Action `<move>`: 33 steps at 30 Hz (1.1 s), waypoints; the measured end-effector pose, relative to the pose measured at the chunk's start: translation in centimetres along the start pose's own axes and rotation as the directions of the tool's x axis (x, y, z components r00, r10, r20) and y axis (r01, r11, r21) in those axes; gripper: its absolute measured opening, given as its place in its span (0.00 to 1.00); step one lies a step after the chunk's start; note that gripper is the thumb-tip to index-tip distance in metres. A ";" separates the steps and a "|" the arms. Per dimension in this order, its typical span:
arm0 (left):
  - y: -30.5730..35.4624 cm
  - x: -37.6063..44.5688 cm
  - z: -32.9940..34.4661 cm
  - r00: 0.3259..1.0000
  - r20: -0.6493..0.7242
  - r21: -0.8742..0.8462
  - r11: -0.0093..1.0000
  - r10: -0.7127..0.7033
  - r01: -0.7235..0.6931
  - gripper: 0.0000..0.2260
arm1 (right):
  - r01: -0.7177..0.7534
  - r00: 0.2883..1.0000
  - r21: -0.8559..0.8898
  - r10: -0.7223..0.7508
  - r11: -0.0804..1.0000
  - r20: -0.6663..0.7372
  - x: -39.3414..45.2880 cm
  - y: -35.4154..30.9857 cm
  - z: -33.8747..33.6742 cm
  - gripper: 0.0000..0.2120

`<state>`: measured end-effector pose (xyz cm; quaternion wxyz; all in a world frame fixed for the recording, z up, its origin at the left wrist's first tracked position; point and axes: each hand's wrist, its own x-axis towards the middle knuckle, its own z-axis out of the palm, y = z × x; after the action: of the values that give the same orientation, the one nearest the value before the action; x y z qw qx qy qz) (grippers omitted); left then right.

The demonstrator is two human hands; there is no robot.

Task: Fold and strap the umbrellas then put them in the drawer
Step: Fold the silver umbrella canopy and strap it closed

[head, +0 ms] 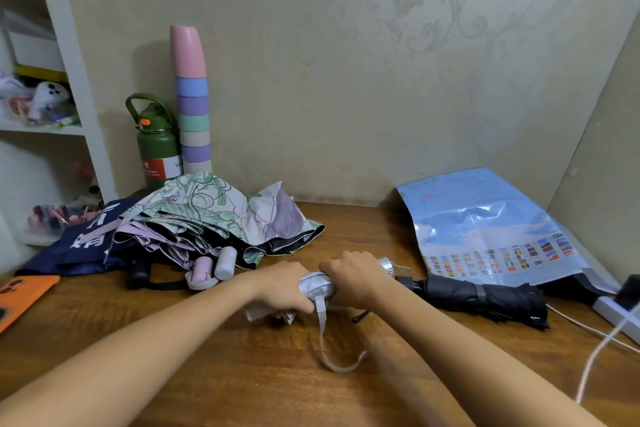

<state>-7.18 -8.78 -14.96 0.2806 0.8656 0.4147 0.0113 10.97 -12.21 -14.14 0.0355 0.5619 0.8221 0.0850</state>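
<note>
A small pale grey umbrella (317,284) lies across the middle of the wooden table (242,374). My left hand (282,284) grips its canopy end and my right hand (356,277) grips it nearer the silver handle. Its loose strap (329,354) hangs toward me onto the table. A folded black umbrella (485,298) lies to the right with its strap wrapped round it. A heap of unfolded umbrellas lies at the back left: a floral one (214,211), a pink one (159,236) and a navy one (79,243). No drawer is in view.
An orange phone (19,298) lies at the left edge. A green flask (156,146) and a tall stack of coloured cups (192,104) stand against the wall. A blue plastic map sheet (485,222) leans at the right. A power strip (620,315) with white cables sits far right.
</note>
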 end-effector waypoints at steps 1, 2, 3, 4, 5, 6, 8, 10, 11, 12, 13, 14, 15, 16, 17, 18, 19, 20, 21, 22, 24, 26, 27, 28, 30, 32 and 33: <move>-0.1 -0.3 -0.3 0.997 0.071 -0.099 0.995 0.014 -0.007 0.06 | 0.006 1.000 0.009 -0.006 1.000 -0.010 0.0 -0.1 0.2 0.15; -0.1 -0.6 -0.5 0.993 0.120 -0.151 0.988 0.023 -0.005 0.05 | 0.007 1.000 0.037 -0.007 0.999 0.006 0.0 -0.1 0.4 0.15; -0.1 -0.8 -0.8 0.990 0.136 -0.149 0.989 0.029 -0.008 0.04 | 0.001 0.999 0.072 -0.004 0.997 0.039 0.1 -0.2 0.5 0.15; -0.1 -0.8 -0.8 0.992 0.125 -0.106 0.994 0.031 -0.017 0.04 | -0.011 0.997 0.104 0.003 0.994 0.080 0.2 -0.2 0.7 0.16; 0.1 -0.9 -0.7 0.996 0.090 -0.015 1.000 0.024 -0.023 0.05 | -0.035 0.993 0.135 0.019 0.990 0.117 0.3 0.0 0.8 0.17; 0.2 -0.7 -0.4 1.000 0.022 0.131 0.991 0.013 -0.016 0.07 | -0.069 0.987 0.168 0.043 0.983 0.153 0.4 0.4 0.8 0.17; 0.6 -0.5 0.5 0.982 -0.176 0.472 0.881 0.062 0.029 0.11 | -0.130 0.975 0.222 0.084 0.966 0.208 0.6 1.0 0.8 0.16; 0.9 -0.4 1.5 0.943 -0.306 0.572 0.817 0.131 0.072 0.12 | -0.137 0.975 0.199 0.096 0.971 0.202 0.7 1.1 0.8 0.16; 0.8 -0.3 1.8 0.934 -0.334 0.553 0.828 0.125 0.087 0.11 | -0.117 0.982 0.153 0.090 0.981 0.168 0.8 1.0 0.8 0.17; 0.7 -0.4 1.9 0.936 -0.341 0.513 0.852 0.090 0.105 0.11 | -0.088 0.990 0.098 0.076 0.991 0.117 0.8 0.9 0.9 0.17; 0.6 -0.5 1.7 0.943 -0.331 0.450 0.885 0.038 0.122 0.11 | -0.060 0.996 0.053 0.057 0.997 0.063 0.8 0.8 0.9 0.18; 0.4 -0.6 1.4 0.951 -0.308 0.373 0.918 -0.017 0.137 0.11 | -0.041 0.999 0.019 0.041 0.999 0.012 0.8 0.8 1.1 0.17; 0.2 -0.7 1.2 0.960 -0.274 0.296 0.944 -0.058 0.142 0.11 | -0.025 0.999 -0.005 0.025 1.000 -0.035 0.7 0.9 1.2 0.16; 0.0 -0.8 0.9 0.968 -0.237 0.227 0.964 -0.082 0.137 0.11 | -0.012 0.997 -0.026 0.010 1.000 -0.071 0.6 1.0 1.4 0.16; -0.1 -0.8 0.7 0.975 -0.204 0.171 0.977 -0.089 0.125 0.11 | -0.003 0.996 -0.040 0.000 0.999 -0.092 0.4 1.1 1.5 0.16; -0.2 -0.8 0.5 0.980 -0.179 0.138 0.984 -0.087 0.112 0.11 | 0.001 0.995 -0.046 -0.005 0.999 -0.098 0.4 1.1 1.6 0.16; -0.3 -0.8 0.5 0.983 -0.163 0.127 0.986 -0.085 0.106 0.11 | 0.004 0.995 -0.037 -0.008 0.999 -0.095 0.3 1.1 1.8 0.16; -0.4 -0.8 0.5 0.984 -0.158 0.131 0.986 -0.085 0.107 0.11 | 0.002 0.996 -0.022 -0.004 1.000 -0.092 0.4 1.1 2.0 0.16; -0.4 -0.7 0.5 0.982 -0.167 0.145 0.983 -0.090 0.115 0.11 | -0.005 0.995 -0.001 0.005 1.000 -0.095 0.5 1.1 2.3 0.16; -0.5 -0.6 0.6 0.977 -0.187 0.164 0.977 -0.102 0.134 0.11 | -0.011 0.994 0.024 0.013 1.000 -0.109 0.7 1.1 2.6 0.17; -0.3 -0.3 0.7 0.957 -0.251 0.198 0.960 -0.146 0.198 0.12 | -0.002 0.982 0.092 0.019 0.996 -0.187 1.0 1.5 3.5 0.20; -0.3 -0.1 0.8 0.921 -0.334 0.199 0.940 -0.200 0.276 0.12 | 0.028 0.938 0.115 0.014 0.993 -0.346 1.1 1.9 4.2 0.30; -0.4 -0.1 0.7 0.903 -0.364 0.178 0.934 -0.230 0.310 0.12 | 0.052 0.907 0.132 0.009 0.990 -0.420 0.9 1.8 4.2 0.34; -0.7 0.1 0.6 0.886 -0.383 0.143 0.931 -0.261 0.336 0.12 | 0.073 0.880 0.182 0.022 0.981 -0.475 0.6 1.6 4.0 0.35; -1.2 0.3 0.5 0.864 -0.394 0.051 0.931 -0.314 0.362 0.11 | 0.086 0.850 0.414 0.150 0.906 -0.506 0.2 0.7 3.5 0.25; -1.4 0.5 0.3 0.854 -0.389 -0.019 0.929 -0.346 0.368 0.11 | -0.026 0.862 0.753 0.397 0.657 -0.317 0.3 -0.5 2.8 0.14; -1.4 0.6 0.3 0.850 -0.388 -0.043 0.928 -0.356 0.369 0.10 | -0.107 0.871 0.850 0.461 0.516 -0.171 0.6 -0.7 2.6 0.14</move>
<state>-7.71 -7.83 -16.01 0.1751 0.7566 0.6179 0.1230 10.49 -11.67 -16.79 -0.4016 0.6147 0.6504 -0.1945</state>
